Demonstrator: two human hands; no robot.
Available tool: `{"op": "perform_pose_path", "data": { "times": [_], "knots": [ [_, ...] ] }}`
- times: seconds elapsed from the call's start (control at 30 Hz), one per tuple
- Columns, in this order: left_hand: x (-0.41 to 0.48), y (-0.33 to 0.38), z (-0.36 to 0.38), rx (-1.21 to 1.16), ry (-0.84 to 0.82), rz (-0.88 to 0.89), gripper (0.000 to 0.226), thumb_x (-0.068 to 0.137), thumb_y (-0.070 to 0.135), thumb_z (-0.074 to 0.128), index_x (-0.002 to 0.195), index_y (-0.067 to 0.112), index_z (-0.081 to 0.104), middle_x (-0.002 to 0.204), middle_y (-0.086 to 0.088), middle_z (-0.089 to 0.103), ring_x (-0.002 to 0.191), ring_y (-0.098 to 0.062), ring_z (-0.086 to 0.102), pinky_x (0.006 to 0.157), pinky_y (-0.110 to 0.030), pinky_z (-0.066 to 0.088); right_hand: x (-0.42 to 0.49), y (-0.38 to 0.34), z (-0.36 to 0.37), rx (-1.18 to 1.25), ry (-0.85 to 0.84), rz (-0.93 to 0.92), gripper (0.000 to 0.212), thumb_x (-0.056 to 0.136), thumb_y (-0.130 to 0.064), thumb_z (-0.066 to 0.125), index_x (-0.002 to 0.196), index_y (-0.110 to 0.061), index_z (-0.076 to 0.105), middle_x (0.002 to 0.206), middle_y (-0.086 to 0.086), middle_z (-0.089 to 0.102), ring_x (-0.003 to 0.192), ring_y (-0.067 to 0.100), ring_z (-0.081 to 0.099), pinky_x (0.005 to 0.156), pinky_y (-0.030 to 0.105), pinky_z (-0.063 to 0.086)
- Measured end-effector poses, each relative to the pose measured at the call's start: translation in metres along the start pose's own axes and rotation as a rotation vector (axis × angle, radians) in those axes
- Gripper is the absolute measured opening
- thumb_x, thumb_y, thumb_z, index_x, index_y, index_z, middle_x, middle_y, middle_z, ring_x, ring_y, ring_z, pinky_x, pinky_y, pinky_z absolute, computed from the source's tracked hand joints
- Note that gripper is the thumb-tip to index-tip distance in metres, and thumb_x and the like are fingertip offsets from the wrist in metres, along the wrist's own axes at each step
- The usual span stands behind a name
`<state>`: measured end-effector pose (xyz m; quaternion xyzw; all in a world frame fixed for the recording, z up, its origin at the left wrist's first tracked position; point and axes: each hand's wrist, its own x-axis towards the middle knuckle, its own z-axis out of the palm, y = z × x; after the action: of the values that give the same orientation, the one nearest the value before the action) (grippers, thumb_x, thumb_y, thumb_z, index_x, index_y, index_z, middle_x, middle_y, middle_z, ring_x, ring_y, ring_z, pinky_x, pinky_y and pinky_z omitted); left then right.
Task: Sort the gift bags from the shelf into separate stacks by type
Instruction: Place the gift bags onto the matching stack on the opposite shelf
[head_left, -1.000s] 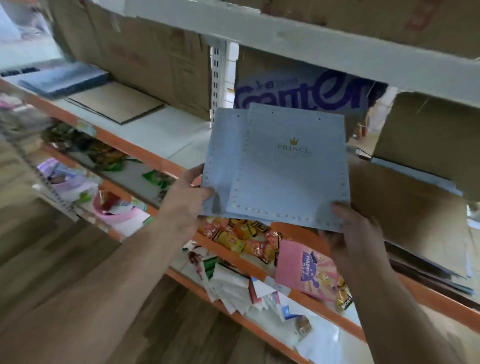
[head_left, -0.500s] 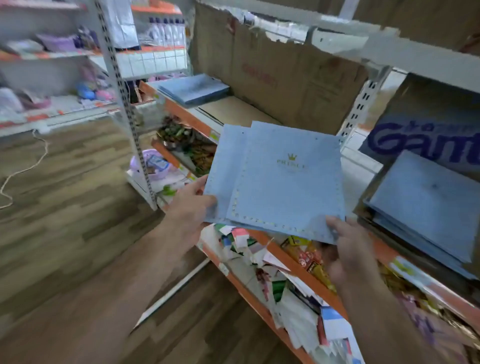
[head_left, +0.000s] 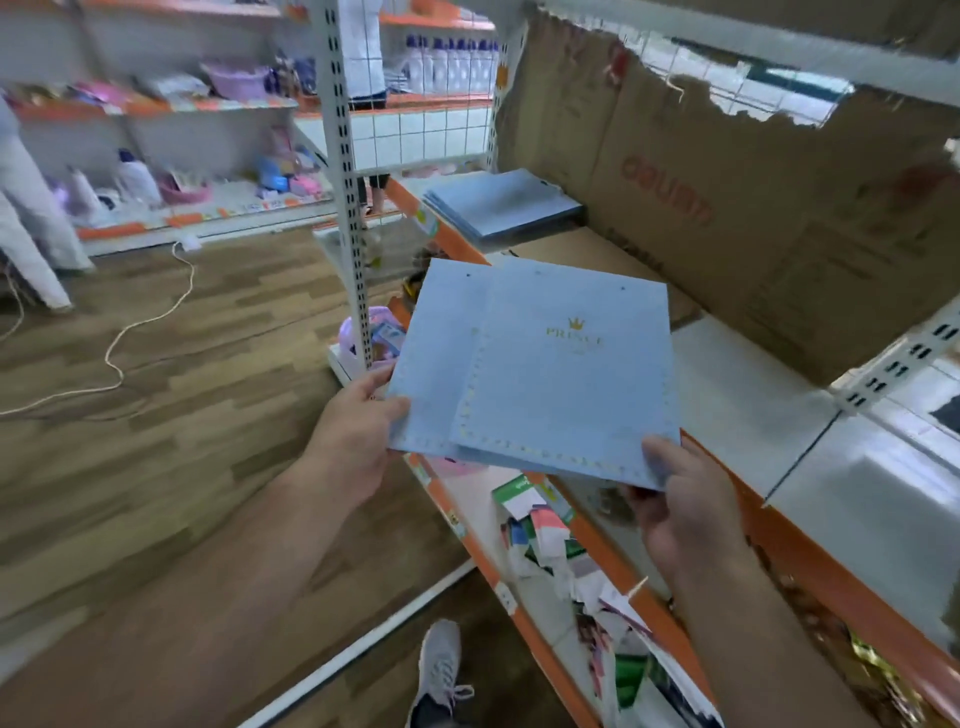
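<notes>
Left hand (head_left: 353, 436) and right hand (head_left: 680, 514) each pinch blue gift bags (head_left: 545, 374), seemingly two, above shelf (head_left: 727, 405).

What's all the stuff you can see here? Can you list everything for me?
gift bags: at least two, light blue with a gold crown, held overlapped above the shelf edge
bag stack: one, blue, far end of the shelf
cardboard: one torn sheet, brown, standing at the shelf's back
shelf: one, white with orange edge, right side
paper packets: many, mixed colours, one level down
cord: one, white, on the wooden floor
bottles: several, white, far background
shoe: one, grey, bottom edge
left grip: pinches the bags' lower left corner
right grip: pinches their lower right corner
</notes>
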<state>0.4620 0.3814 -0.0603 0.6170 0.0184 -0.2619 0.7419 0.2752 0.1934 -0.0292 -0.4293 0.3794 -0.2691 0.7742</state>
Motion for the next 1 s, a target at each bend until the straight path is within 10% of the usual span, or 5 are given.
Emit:
{"op": "perform_pose_path", "data": {
  "times": [0.33, 0.5, 0.83, 1.0],
  "knots": [
    [0.151, 0.076, 0.035, 0.072, 0.021, -0.011, 0.037, 0.101, -0.008, 0.044, 0.099, 0.022, 0.067, 0.088, -0.001, 0.077, 0.080, -0.028, 0.069, 0.092, -0.053, 0.051, 0.155, -0.024, 0.094, -0.011, -0.022, -0.014, 0.022, 0.097, 0.001, 0.050, 0.095, -0.014, 0.067, 0.073, -0.003, 0.073, 0.058, 0.011, 0.063, 0.041, 0.021, 0.042],
    [0.211, 0.107, 0.053, 0.071, 0.006, -0.020, 0.036, 0.101, -0.004, 0.046, 0.102, 0.021, 0.071, 0.109, -0.009, 0.075, 0.098, -0.038, 0.069, 0.092, -0.055, 0.055, 0.203, -0.041, 0.124, 0.000, 0.000, -0.019, 0.017, 0.097, -0.001, 0.051, 0.097, -0.010, 0.065, 0.083, 0.005, 0.071, 0.058, 0.014, 0.064, 0.043, 0.023, 0.045],
    [0.355, 0.145, 0.074, 0.177, -0.126, -0.022, 0.036, 0.101, -0.003, 0.045, 0.127, 0.015, 0.064, 0.097, -0.013, 0.075, 0.058, -0.025, 0.070, 0.047, -0.033, 0.054, 0.288, -0.045, 0.178, -0.011, 0.170, -0.107, 0.018, 0.099, -0.004, 0.052, 0.097, -0.012, 0.068, 0.079, -0.001, 0.072, 0.064, 0.013, 0.062, 0.047, 0.023, 0.041],
    [0.453, 0.166, 0.088, 0.245, -0.265, -0.034, 0.031, 0.096, -0.003, 0.055, 0.117, 0.018, 0.065, 0.101, -0.009, 0.075, 0.091, -0.032, 0.074, 0.081, -0.042, 0.060, 0.336, -0.034, 0.220, 0.053, 0.301, -0.179, 0.020, 0.100, -0.005, 0.049, 0.105, -0.010, 0.067, 0.084, -0.002, 0.077, 0.070, 0.016, 0.069, 0.051, 0.025, 0.048]
  ]
}}
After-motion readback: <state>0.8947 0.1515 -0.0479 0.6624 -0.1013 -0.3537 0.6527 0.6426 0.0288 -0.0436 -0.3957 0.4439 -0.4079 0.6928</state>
